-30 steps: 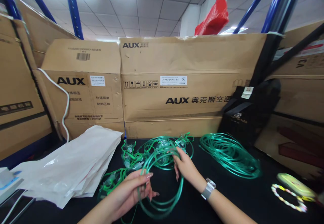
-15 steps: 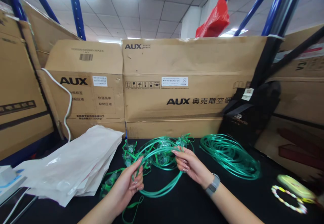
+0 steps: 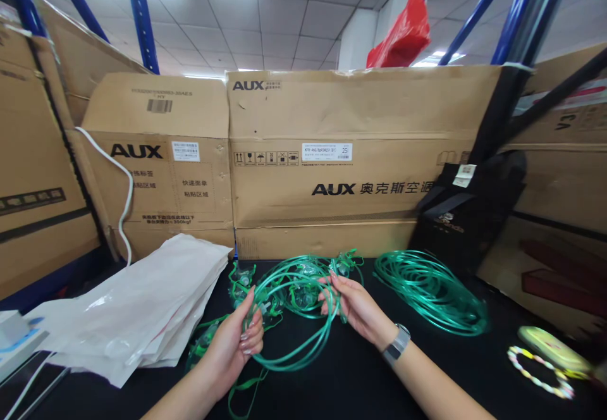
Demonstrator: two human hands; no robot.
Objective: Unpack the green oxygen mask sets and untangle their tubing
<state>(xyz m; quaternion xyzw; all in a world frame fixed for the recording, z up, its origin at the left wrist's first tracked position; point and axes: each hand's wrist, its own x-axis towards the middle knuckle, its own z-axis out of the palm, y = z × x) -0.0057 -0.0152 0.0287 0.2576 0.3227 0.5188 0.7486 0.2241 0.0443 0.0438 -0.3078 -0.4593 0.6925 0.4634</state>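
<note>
Between my hands hangs a loose coil of clear green tubing (image 3: 303,354), held up over the black table. My left hand (image 3: 239,334) is closed round the left side of the coil, thumb on top. The right side is pinched in my right hand (image 3: 348,303), which wears a grey watch band at the wrist. Just behind the coil lie several clear masks with green straps (image 3: 303,295). Another mask (image 3: 205,343) sits partly hidden behind my left forearm, and a green strap (image 3: 246,395) loops down near it.
A second coil of green tubing (image 3: 431,293) lies to the right. White plastic bags (image 3: 137,306) are stacked at left. Cardboard boxes (image 3: 322,211) wall the back, with a black bag (image 3: 455,224) at right. A beaded bracelet (image 3: 538,376) and a yellow-green case (image 3: 552,349) lie front right.
My left hand has shifted slightly left and up along the coil. The fingers of my right hand have closed more round the tubing, and the lower loops have spread a little.
</note>
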